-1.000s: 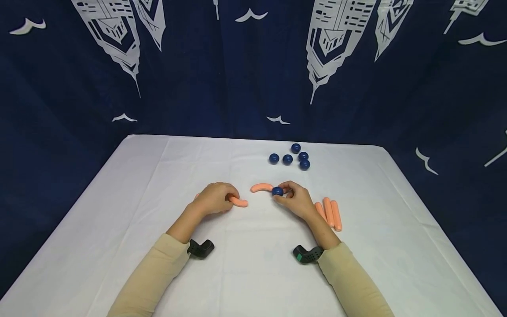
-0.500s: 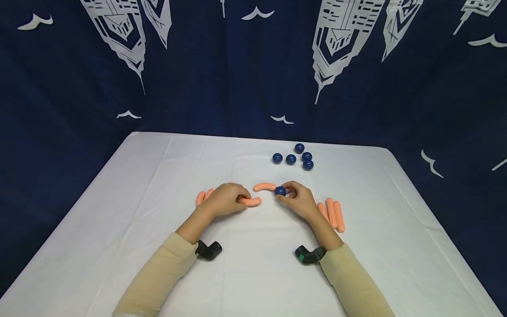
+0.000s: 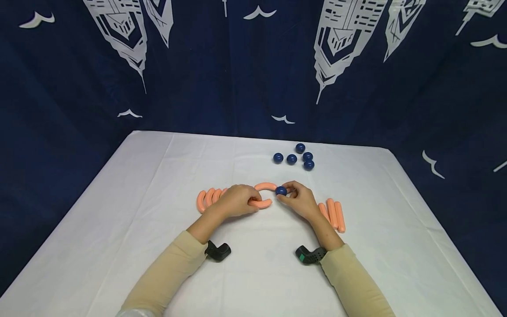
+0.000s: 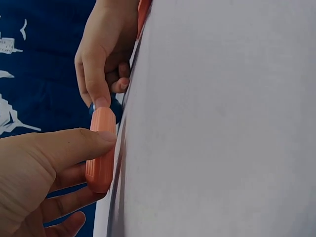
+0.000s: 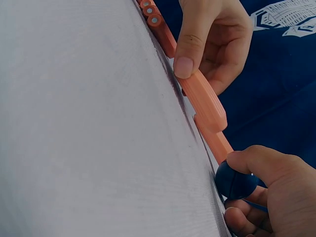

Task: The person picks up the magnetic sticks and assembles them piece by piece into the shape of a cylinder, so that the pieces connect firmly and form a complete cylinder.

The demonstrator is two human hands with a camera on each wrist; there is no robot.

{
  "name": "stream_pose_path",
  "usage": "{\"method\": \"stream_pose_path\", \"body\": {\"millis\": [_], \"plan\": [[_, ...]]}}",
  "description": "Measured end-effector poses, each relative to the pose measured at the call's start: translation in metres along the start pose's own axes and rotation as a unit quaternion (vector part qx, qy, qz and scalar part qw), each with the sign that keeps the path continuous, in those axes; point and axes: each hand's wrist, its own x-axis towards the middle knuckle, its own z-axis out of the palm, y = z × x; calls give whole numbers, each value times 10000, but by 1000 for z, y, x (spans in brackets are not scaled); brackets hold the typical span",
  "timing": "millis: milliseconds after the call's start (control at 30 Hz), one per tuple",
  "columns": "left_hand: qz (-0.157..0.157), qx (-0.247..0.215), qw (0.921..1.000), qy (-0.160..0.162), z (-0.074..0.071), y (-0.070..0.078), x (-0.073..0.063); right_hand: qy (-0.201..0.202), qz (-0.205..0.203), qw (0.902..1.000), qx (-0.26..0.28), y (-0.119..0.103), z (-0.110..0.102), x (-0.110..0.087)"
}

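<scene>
My left hand (image 3: 239,200) pinches a curved orange magnetic rod (image 3: 264,204) between thumb and fingers. In the left wrist view the ribbed side of that rod (image 4: 102,148) shows under the thumb. My right hand (image 3: 299,198) holds a blue ball (image 3: 281,190) between thumb and fingers. A second curved orange rod (image 3: 265,186) lies on the table with its right end against the ball. The held rod (image 5: 203,101) sits just nearer to me than this one, its free end a little apart from the ball (image 5: 234,180) in the right wrist view.
Several curved orange rods (image 3: 201,201) lie side by side behind the left hand, their ends showing grey discs. Straight orange rods (image 3: 332,214) rest beside the right forearm. Several blue balls (image 3: 292,159) stand farther back on the white-covered table (image 3: 253,281).
My left hand has moved right with the curved rod, towards the ball, uncovering more of the curved rods on the left. The right hand keeps its hold; the head view has shifted slightly.
</scene>
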Motion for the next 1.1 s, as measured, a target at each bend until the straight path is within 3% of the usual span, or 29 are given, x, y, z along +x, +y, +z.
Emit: {"method": "stream_pose_path", "body": {"millis": [233, 733, 1100], "plan": [[180, 50, 9997, 127, 8, 7, 6, -10, -42, 10000, -3, 1, 0, 0], [115, 346, 9987, 346, 23, 19, 15, -3, 14, 10000, -31, 1, 0, -1], [74, 450, 9947, 916, 32, 25, 15, 30, -3, 10000, -25, -1, 1, -1]]}}
